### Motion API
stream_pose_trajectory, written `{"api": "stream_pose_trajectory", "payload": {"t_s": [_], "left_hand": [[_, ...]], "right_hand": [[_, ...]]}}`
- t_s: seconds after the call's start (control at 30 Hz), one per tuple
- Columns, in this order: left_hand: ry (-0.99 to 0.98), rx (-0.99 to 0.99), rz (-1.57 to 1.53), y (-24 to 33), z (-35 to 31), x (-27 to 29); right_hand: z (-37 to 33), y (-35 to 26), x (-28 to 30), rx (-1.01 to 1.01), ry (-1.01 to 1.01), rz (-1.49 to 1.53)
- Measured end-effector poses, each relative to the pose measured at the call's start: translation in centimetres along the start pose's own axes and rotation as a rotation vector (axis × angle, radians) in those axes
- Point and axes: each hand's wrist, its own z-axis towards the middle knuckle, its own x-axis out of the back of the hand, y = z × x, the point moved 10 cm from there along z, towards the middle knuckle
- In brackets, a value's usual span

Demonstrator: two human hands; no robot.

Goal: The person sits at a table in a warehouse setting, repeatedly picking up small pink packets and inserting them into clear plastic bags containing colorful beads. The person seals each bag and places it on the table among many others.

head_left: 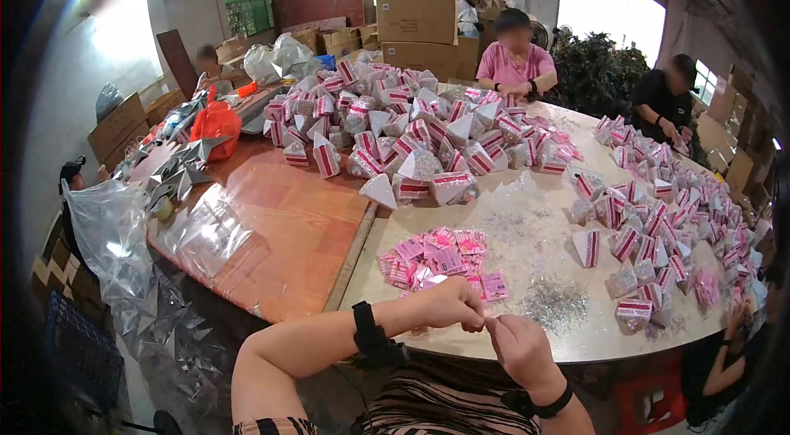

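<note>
Head | left hand (451, 303), right hand (522, 348) pinched together, contents unclear | likely small-item fingerwork; next needs steady pinch | pink cards (447, 260) 11 o'clock

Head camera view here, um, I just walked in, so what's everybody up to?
The camera wearer's left hand and right hand are closed, fingertips meeting over the near table edge; anything pinched between them is too small to make out. Pink cards lie just beyond, with silvery shreds to their right. Farther back is a heap of pink-banded packs. Across the table, a person in a pink top works behind that heap.
</note>
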Motion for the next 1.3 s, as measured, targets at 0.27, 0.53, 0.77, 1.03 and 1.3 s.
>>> {"api": "stream_pose_trajectory", "payload": {"t_s": [0.27,0.53,0.77,1.03,1.3], "left_hand": [[-0.082,-0.023,0.196,1.3,0.2,0.6],[0.950,0.161,1.504,-0.9,-1.2,22.1],[0.973,0.235,1.419,-3.8,-2.0,25.0],[1.000,0.125,0.742,-6.6,-3.5,26.3],[0.479,-0.146,-1.021,-5.4,-2.9,9.1]], "right_hand": [[-0.1,0.6,0.0,-0.061,0.040,0.019],[-1.4,2.6,2.9,-0.271,0.207,0.149],[-2.4,3.2,3.0,-0.340,0.222,0.256],[-3.4,4.6,3.3,-0.450,0.251,0.344],[-1.6,6.3,0.5,-0.598,0.246,0.615]]}}
